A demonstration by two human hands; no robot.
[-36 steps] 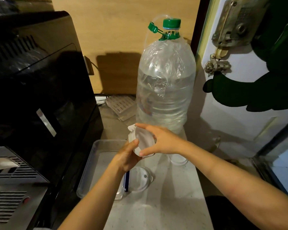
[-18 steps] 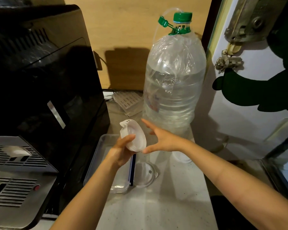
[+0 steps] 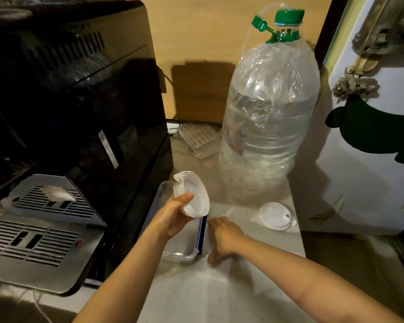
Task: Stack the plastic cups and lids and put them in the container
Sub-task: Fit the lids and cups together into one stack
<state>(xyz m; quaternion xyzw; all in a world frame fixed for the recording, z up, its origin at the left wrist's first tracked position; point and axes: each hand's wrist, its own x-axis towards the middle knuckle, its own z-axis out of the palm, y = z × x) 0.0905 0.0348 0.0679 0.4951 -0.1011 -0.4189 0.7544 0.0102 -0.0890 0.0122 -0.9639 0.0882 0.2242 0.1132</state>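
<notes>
My left hand (image 3: 173, 217) grips a stack of white plastic lids (image 3: 194, 197), tilted, above the clear plastic container (image 3: 180, 257) with a blue clip (image 3: 202, 234) on its right side. My right hand (image 3: 224, 236) is down on the counter just right of the container, back of the hand up. Its fingers curl down over the spot where a clear lid lay; the lid and fingertips are hidden. Another white lid (image 3: 276, 215) lies flat on the counter to the right, at the foot of the bottle.
A large water bottle (image 3: 266, 136) with a green cap stands behind the lids. A black coffee machine (image 3: 68, 113) with a metal drip tray (image 3: 44, 229) fills the left. A white door (image 3: 359, 171) bounds the narrow counter (image 3: 196, 294) on the right.
My right hand let go of the lid stack and dropped to the counter beside the container. My left hand now holds the stack alone, slightly lower.
</notes>
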